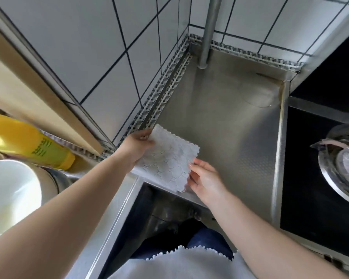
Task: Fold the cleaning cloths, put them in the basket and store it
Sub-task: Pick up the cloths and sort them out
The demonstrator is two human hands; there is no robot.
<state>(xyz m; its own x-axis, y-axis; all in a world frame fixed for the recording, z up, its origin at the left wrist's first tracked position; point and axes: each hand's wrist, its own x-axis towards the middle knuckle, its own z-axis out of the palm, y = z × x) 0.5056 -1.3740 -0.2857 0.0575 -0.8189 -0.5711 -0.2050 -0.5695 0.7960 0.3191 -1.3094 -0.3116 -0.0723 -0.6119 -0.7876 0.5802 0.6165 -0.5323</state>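
The left hand [136,149] pinched a small white cloth [166,161], already folded, just above the tabletop [226,121]. The right hand [205,179] pinched its near edge. No basket was in view, so putting away was probably left.

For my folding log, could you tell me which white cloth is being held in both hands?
The folded cloth at the counter edge, between left hand and right hand; the other cloth hangs unheld.

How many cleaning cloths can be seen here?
2. One folded cloth is held by both hands over the steel counter's front edge; another cloth lies at the bottom of the view, near the person. Others may be hidden.
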